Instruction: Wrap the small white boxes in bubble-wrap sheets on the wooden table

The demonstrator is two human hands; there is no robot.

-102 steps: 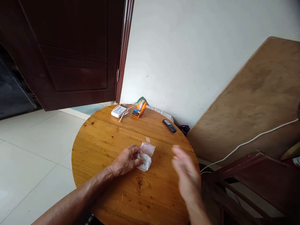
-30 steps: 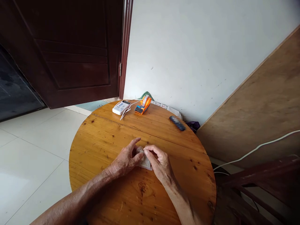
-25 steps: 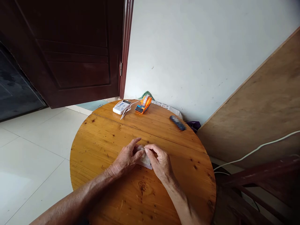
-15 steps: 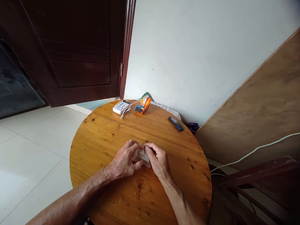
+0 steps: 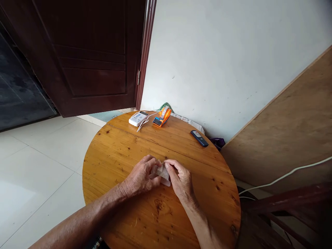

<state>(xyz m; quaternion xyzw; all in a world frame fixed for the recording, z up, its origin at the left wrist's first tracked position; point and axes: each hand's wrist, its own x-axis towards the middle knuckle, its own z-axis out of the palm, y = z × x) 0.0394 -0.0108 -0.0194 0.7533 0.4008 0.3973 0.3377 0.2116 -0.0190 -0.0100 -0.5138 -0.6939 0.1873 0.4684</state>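
A small greyish, partly see-through packet (image 5: 163, 173) is held low over the round wooden table (image 5: 116, 152), in the lower middle of the head view. My left hand (image 5: 143, 175) grips its left side, thumb below and fingers curled over the top. My right hand (image 5: 182, 180) pinches the upper right edge between thumb and forefinger. Fingers cover parts of the packet, and I cannot make out what is in it.
On the table's far side lie a white device (image 5: 137, 119) with a white cable and an orange tape dispenser (image 5: 162, 118). A dark remote control (image 5: 199, 138) lies at the right. Behind are a white wall (image 5: 220, 62) and a dark red door (image 5: 95, 79).
The whole view has shifted slightly, so the table and hands appear a little further right. Both hands keep their hold on the packet, with the grip almost the same.
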